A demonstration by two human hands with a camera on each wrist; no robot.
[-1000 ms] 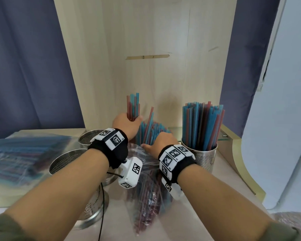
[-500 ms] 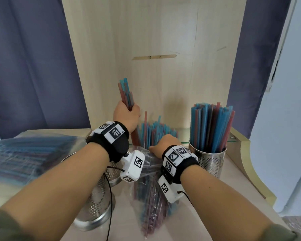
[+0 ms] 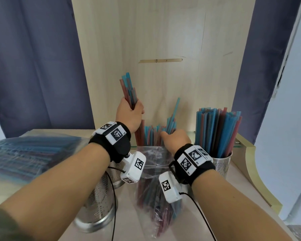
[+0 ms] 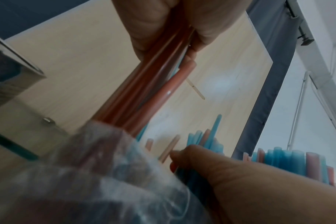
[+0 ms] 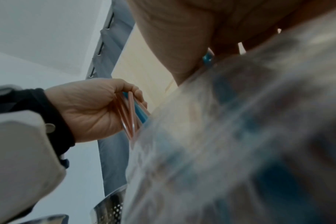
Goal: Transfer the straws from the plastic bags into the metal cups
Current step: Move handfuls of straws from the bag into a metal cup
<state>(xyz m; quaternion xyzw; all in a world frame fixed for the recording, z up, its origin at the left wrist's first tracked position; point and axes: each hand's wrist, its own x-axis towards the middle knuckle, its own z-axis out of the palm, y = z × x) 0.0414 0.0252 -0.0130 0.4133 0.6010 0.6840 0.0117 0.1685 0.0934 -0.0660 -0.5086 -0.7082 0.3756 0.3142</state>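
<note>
We see a bundle of straws (image 3: pixel 129 92) half-drawn from the plastic bag (image 3: pixel 154 173), left hand (image 3: pixel 130 115) clamped round them, right hand (image 3: pixel 176 140) gripping the bag mouth, filled metal cup (image 3: pixel 221 165) rightward, empty cup (image 3: pixel 96 207) on the worktop (image 3: pixel 233 197), wristband markers unreadable.

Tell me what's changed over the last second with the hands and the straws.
The left hand has lifted its bundle of straws higher, drawing it up out of the plastic bag. One blue straw now sticks up above the rest. The right hand still holds the bag's mouth, and the full metal cup on the right is unchanged.
</note>
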